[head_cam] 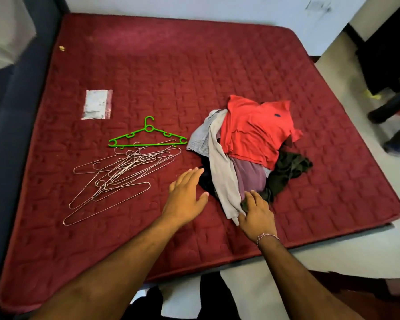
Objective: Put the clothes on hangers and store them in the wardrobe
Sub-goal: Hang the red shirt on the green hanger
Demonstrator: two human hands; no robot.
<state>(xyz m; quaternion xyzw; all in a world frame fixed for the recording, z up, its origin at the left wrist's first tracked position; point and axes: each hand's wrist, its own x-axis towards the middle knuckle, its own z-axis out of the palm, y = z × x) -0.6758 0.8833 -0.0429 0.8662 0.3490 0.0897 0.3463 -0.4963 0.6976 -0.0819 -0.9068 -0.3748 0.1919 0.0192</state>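
Observation:
A pile of clothes (247,153) lies on the dark red mattress (171,72), topped by an orange-red shirt (256,128), with a grey garment (219,172), a mauve one and dark ones beneath. Left of the pile lie a green plastic hanger (148,135) and several thin wire hangers (116,176). My left hand (185,197) hovers with fingers straight, its tips at the pile's dark near-left edge. My right hand (256,213) rests on the pile's near edge, fingers touching the grey and dark cloth; whether it pinches the cloth I cannot make out.
A clear plastic bag (97,103) with paper lies on the mattress at the left. A dark blue bed frame (7,135) runs along the left side. Dark furniture (388,54) stands at the right on the pale floor (346,245).

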